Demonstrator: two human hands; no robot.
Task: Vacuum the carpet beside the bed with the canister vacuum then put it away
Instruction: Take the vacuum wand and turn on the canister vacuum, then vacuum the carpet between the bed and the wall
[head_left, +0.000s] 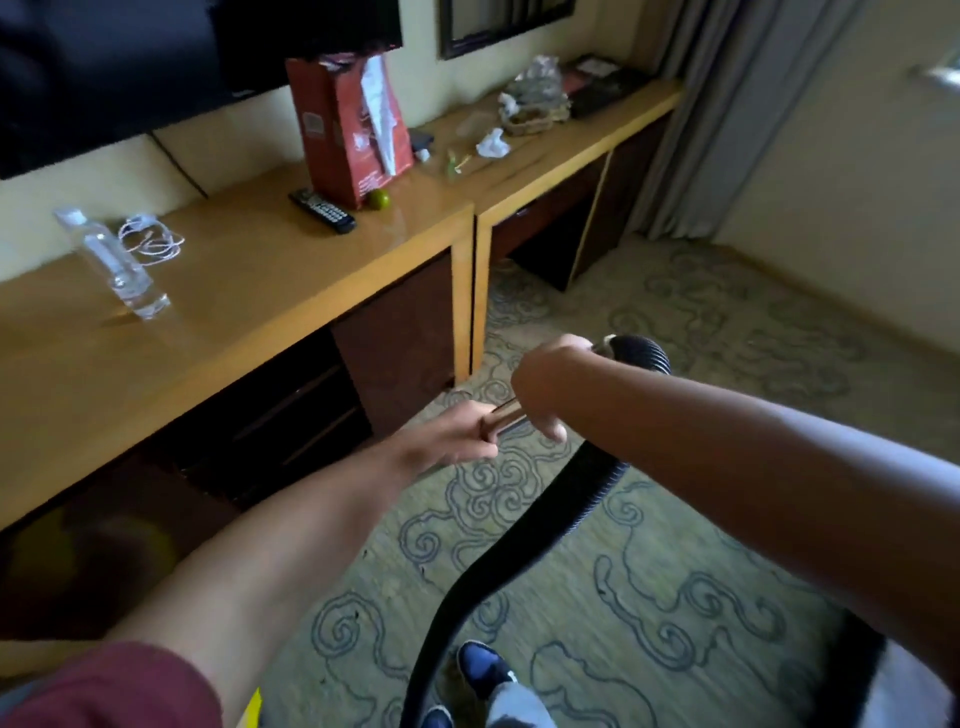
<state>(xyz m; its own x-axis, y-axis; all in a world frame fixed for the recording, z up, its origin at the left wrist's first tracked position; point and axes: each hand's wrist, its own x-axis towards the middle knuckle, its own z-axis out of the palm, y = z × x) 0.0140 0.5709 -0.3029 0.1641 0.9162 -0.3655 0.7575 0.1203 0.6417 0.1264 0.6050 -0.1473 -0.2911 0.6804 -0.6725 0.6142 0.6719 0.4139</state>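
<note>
A metal vacuum wand (506, 417) shows as a short shiny tube between my two hands. My left hand (457, 431) grips its lower end. My right hand (545, 384) grips it just above, at the handle where the black ribbed hose (488, 561) joins. The hose arches out past my right hand and loops down behind my right forearm to the bottom edge by my feet. The patterned green carpet (649, 545) with blue swirls covers the floor. The canister, the floor nozzle and the bed are out of sight.
A long wooden desk (260, 291) runs along the left, with a water bottle (111, 262), a white cable, a remote (322, 210), a red paper bag (345, 130) and clutter. A TV hangs above. Grey curtains (727, 104) hang at the far right. My blue shoe (483, 670) is below.
</note>
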